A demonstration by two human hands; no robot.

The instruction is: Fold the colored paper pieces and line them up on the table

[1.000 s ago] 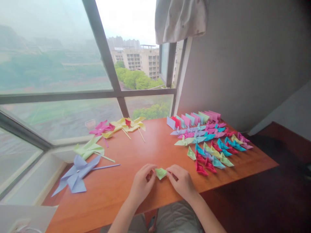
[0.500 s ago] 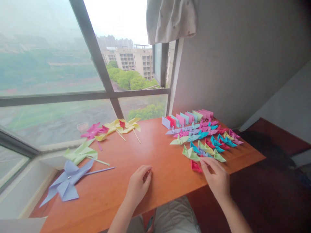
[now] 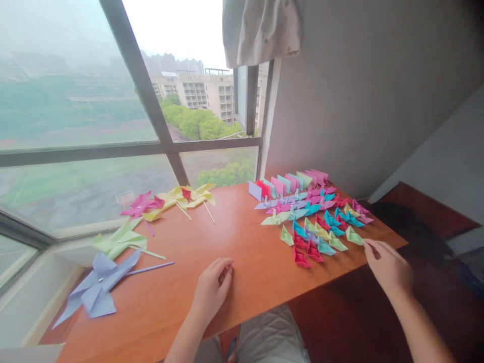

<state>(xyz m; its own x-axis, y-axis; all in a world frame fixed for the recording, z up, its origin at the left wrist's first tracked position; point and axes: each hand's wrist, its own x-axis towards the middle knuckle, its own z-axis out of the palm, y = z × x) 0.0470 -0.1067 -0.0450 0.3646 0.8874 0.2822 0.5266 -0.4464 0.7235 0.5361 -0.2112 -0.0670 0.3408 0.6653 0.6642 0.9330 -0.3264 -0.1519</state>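
Note:
Between the thumb and fingers of my right hand (image 3: 387,263) is the end of a light green paper boat (image 3: 354,236), at the right side of the rows of folded paper. My left hand (image 3: 214,285) rests on the wooden table (image 3: 249,287) with its fingers curled in; whether anything is inside them is hidden. Several paper boats stand in rows nearby, among them a red boat (image 3: 301,257) at the front, a pale blue boat (image 3: 325,246) and another light green boat (image 3: 286,235). Behind them are rows of paper cranes (image 3: 277,218).
Upright folded paper pieces (image 3: 279,186) line the back. Along the window side lie several paper pinwheels, including a lilac pinwheel (image 3: 99,285), a green pinwheel (image 3: 120,239) and a yellow pinwheel (image 3: 200,195). A grey wall (image 3: 340,101) rises behind the table's right part.
My right hand has moved to the right, carrying a light green paper boat from the front left of the boats to their right side. My left hand stays in place.

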